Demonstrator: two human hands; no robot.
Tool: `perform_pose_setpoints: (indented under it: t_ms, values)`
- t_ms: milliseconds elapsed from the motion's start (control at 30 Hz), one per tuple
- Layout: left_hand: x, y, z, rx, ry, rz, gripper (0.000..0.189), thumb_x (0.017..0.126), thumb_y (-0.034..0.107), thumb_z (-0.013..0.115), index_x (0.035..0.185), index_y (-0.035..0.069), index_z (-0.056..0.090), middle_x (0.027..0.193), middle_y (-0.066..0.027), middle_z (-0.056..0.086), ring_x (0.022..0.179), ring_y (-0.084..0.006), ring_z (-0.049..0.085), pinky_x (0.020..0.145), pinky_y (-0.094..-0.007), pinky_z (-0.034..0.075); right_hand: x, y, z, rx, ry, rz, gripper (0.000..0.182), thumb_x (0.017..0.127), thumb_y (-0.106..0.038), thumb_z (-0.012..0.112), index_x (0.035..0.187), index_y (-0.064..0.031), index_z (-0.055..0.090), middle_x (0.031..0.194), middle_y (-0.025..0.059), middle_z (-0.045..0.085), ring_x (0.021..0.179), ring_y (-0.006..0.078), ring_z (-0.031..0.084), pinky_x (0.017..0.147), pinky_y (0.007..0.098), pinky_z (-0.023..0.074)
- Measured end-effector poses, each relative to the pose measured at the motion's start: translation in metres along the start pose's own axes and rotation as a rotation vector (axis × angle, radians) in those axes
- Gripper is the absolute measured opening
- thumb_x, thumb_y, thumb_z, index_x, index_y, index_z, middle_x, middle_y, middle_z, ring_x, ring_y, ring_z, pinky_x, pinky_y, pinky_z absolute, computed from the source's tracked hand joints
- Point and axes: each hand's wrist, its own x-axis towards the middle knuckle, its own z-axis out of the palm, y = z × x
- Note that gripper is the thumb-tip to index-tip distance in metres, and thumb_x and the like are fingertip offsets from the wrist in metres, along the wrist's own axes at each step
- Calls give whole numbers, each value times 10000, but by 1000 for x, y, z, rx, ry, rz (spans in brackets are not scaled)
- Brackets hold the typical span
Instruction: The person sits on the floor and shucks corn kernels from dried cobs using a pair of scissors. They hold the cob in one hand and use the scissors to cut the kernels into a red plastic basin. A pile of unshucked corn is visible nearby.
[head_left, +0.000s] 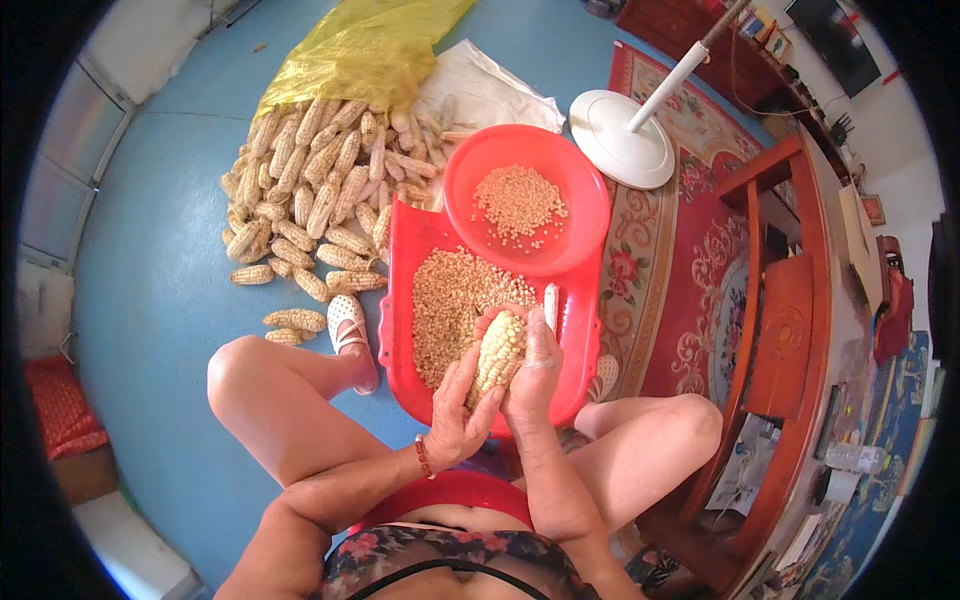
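A dried corn cob with pale kernels is held between my two hands. My left hand grips its lower end and near side, a red bead bracelet on the wrist. Around the far right side of the cob closes my right hand, its thumb lying along the upper kernels. Both hands are above a red plastic scoop-shaped tray, where loose corn kernels lie in a thick layer. A red plastic basin with more kernels rests on the tray's far part.
A large heap of corn cobs spills from a yellow woven sack on the blue floor. A pale bare cob lies at the tray's right side. Rightward are a white round stand base, a patterned rug and a wooden table.
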Motion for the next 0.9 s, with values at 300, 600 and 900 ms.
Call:
perform_pose_setpoints:
  t_ms: [300, 600, 900]
  values:
    - [1, 3, 1, 44, 6, -19, 531, 806, 63, 588, 1270, -79, 374, 1163, -213, 511, 1083, -279, 518, 920, -348, 394, 0, 11, -9, -155, -18, -138, 333, 952, -245, 387, 1056, 39, 526, 898, 121, 614, 777, 162, 596, 690, 268, 492]
    - [4, 11, 1, 136, 8, -32, 525, 800, 61, 591, 1266, -64, 385, 1124, -207, 519, 1044, -282, 535, 886, -344, 414, 0, 6, -6, -99, -71, -115, 317, 927, -232, 452, 1081, 39, 512, 933, 125, 609, 819, 175, 599, 745, 291, 494]
    - [1, 2, 1, 102, 22, -8, 519, 808, 49, 583, 1270, -63, 377, 1135, -201, 518, 1051, -274, 534, 888, -334, 414, 2, 13, -12, -150, -125, -193, 343, 936, -248, 420, 1093, 43, 509, 949, 138, 606, 842, 182, 597, 769, 305, 488]
